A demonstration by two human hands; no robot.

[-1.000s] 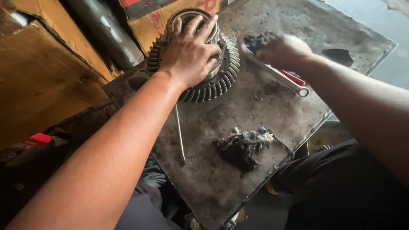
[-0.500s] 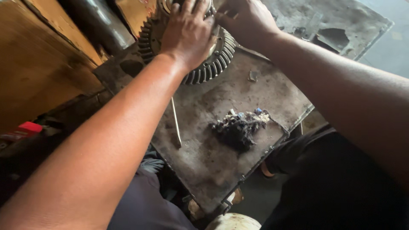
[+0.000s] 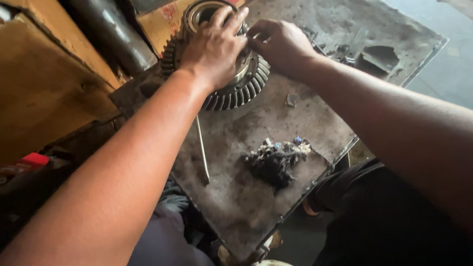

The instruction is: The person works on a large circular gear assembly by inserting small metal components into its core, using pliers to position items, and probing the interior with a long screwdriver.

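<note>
A large toothed ring gear (image 3: 236, 93) with a bright bearing hub lies on a dirty metal work plate (image 3: 305, 113). My left hand (image 3: 214, 47) rests flat on top of the gear, fingers spread over the hub. My right hand (image 3: 278, 44) sits at the gear's right side with its fingers curled against the hub, touching my left fingertips. What the right fingers pinch is hidden.
A dark greasy rag (image 3: 276, 160) lies on the plate near its front edge. A thin metal rod (image 3: 202, 148) lies left of it. A grey pipe (image 3: 111, 34) and orange-brown panels (image 3: 44, 98) stand at left. Scrap bits (image 3: 374, 56) sit at the plate's far right.
My right hand left the wrench and dark rag at the right and moved onto the gear hub beside my left hand. The left hand stayed on the gear.
</note>
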